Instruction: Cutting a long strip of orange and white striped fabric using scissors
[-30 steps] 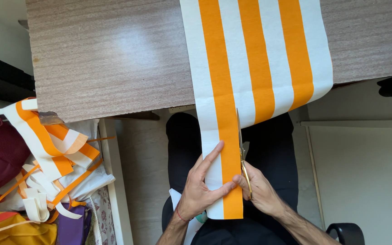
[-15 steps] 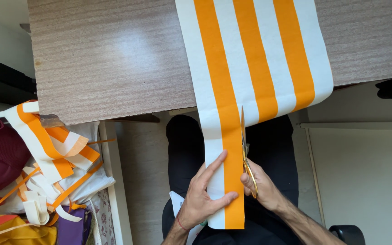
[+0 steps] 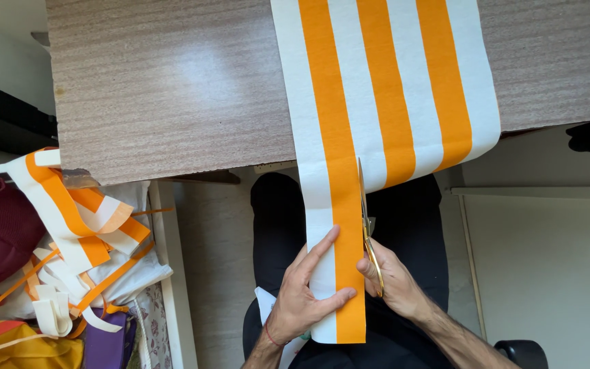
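At six o'clock in the head view, both hands work over the lap, below the near edge of the wood-grain table (image 3: 172, 89). Left hand (image 3: 302, 297) lies partly spread, fingers extended flat on the hanging strip, thumb pinching its orange band from the right. Right hand (image 3: 394, 280) is closed around the handles of the gold scissors (image 3: 367, 219), blades pointing toward twelve o'clock along the boundary between orange band and white band. Orange-and-white striped fabric (image 3: 390, 82) lies on the table from twelve o'clock and overhangs the near edge; the cut strip hangs free down to six o'clock. Uncut fabric at one o'clock ends just past the table edge. Bare tabletop extends toward ten o'clock. Pile of cut striped strips (image 3: 69, 225) sits at eight o'clock, well apart from the hands.
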